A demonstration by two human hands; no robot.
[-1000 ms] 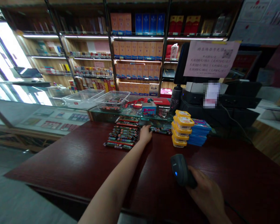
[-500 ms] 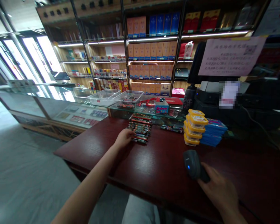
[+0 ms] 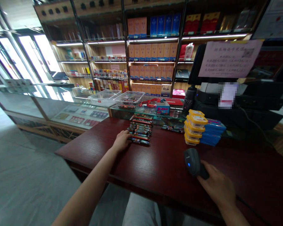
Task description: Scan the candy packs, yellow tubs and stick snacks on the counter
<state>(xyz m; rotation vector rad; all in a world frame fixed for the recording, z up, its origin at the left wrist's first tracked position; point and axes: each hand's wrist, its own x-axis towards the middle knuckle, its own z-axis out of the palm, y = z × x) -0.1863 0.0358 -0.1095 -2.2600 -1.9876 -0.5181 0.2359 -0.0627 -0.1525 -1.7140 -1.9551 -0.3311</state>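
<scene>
Slim pens (image 3: 141, 128) with patterned barrels lie side by side in a row on the dark red wooden desk (image 3: 141, 169). At their left ends is my left hand (image 3: 121, 141), its fingers stretched toward the nearer pens and seeming to touch them; the fingertips are partly hidden. My right hand (image 3: 218, 185) is wrapped round the handle of a black barcode scanner (image 3: 192, 161) with a lit blue spot. The scanner's head points forward and left, toward the pens but well apart from them.
Beyond the scanner stand stacked yellow-lidded boxes (image 3: 195, 128) beside blue packs (image 3: 212, 133). A few more pens (image 3: 172, 129) lie near the glass counter. Clear plastic trays (image 3: 129, 97) and a small blue box (image 3: 163, 108) sit behind. A monitor with a pink notice (image 3: 228, 59) rises at right.
My left hand has drawn back slightly to the left along the pens. An orange pen now shows among the nearer ones. My right hand still holds the scanner; the view has shifted a little.
</scene>
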